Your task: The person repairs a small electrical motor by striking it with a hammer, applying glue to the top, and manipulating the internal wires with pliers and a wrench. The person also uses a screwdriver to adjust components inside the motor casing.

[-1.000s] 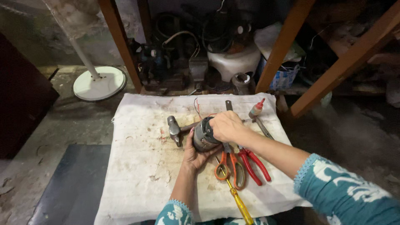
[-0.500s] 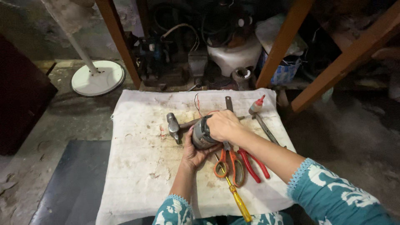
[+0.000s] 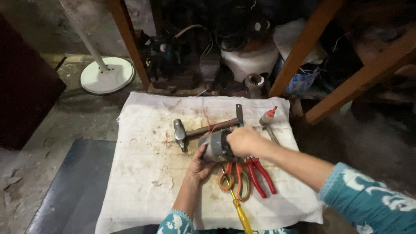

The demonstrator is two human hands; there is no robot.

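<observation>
Hammer (image 3: 190,131) lies left of motor (image 3: 215,146), scissors (image 3: 234,181) before it.

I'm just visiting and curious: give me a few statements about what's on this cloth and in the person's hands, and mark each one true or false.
1. Both hands hold a grey cylindrical part. True: the left hand cups it from below and the right hand grips its end.
2. The hammer lies right of the scissors. False: it lies to the left of the scissors.
3. The pliers have red handles. True.
4. The screwdriver has a blue handle. False: it is yellow.
5. The tools lie on a white cloth. True.
</observation>
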